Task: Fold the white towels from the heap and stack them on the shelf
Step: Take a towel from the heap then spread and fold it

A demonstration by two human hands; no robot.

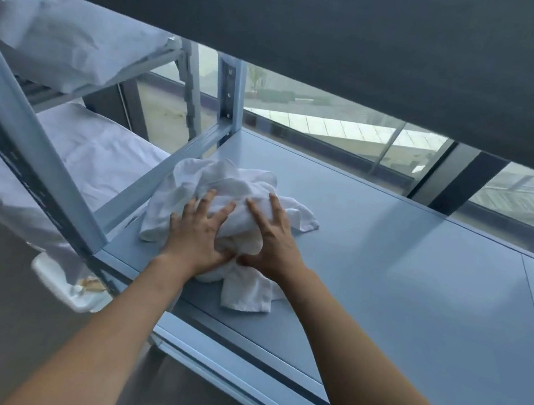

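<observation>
in the head view the towels (226, 190) lie as a crumpled white heap at mid frame on the smooth pale-blue metal shelf (403, 259), with the left hand (196, 232) and right hand (276, 237) side by side on top, fingers spread and pressed flat, gripping nothing. the cloth looks light, soft and limp, apt to slide on the slick shelf; best pinched at two corners of one towel.
</observation>
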